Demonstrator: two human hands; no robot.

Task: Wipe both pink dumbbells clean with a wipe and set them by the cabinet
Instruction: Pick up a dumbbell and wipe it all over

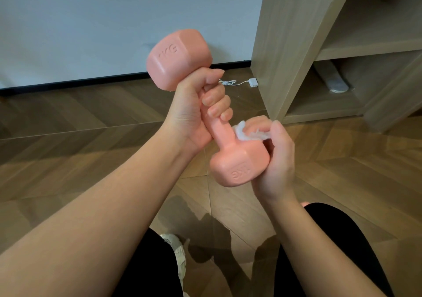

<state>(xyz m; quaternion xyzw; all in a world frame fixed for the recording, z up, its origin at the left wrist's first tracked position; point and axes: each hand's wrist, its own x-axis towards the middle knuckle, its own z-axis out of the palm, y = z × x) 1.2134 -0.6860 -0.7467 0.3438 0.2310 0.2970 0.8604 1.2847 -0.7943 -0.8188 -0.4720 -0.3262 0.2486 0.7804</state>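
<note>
On the head camera I see the pink dumbbell [220,129] held up off the floor [91,125], left of the cabinet [292,45] and nearer to me than its side panel, not touching it. It is tilted, with one head up and away from the cabinet's base and the other head lower and closer to me. The left hand [196,109] is clenched round the handle just under the upper head, fingers wrapped fully around the bar. The right hand [276,159] cups the lower head from the cabinet side and pinches a crumpled white wipe [249,133] between thumb and fingers, pressing it on the shoulder of that head where the handle joins. A white charger [252,82] with its cable lies on the floor just beside the cabinet's left foot, by the wall [91,22]. A grey object [333,79] lies inside the cabinet's lowest compartment; I cannot tell what it is.
</note>
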